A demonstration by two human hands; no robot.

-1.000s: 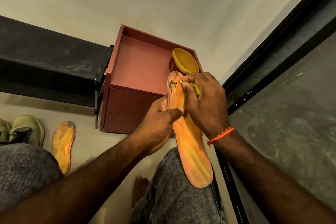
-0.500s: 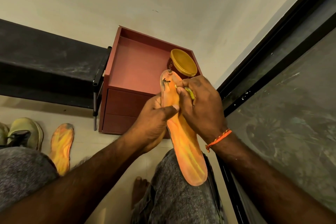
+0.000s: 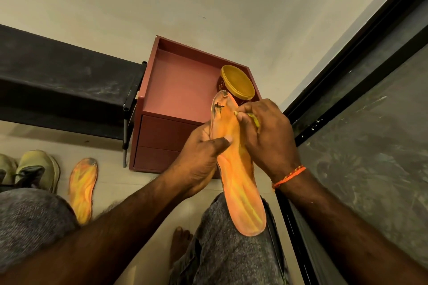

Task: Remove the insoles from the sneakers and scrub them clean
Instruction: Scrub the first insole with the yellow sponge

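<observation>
An orange insole [image 3: 240, 183] with dark marks near its far end stands tilted over my right knee. My left hand [image 3: 199, 157] grips its left edge, thumb pressed on the top face. My right hand [image 3: 266, 136] holds a small yellow-green scrubber [image 3: 251, 118] against the insole's right edge near the far end. A second orange insole [image 3: 83, 187] lies on the floor at the left, next to a pair of pale sneakers [image 3: 34, 171].
A red cabinet [image 3: 180, 90] with drawers stands against the wall ahead, a jar with a yellow lid [image 3: 237, 82] on its top. A black rack [image 3: 62, 83] runs along the left. A dark framed panel [image 3: 361, 146] fills the right. My bare foot [image 3: 179, 245] rests on the tiled floor.
The insole and both hands have shifted slightly left and down in view. My right hand slid toward the insole's right edge, uncovering more of the dark marks at the far end.
</observation>
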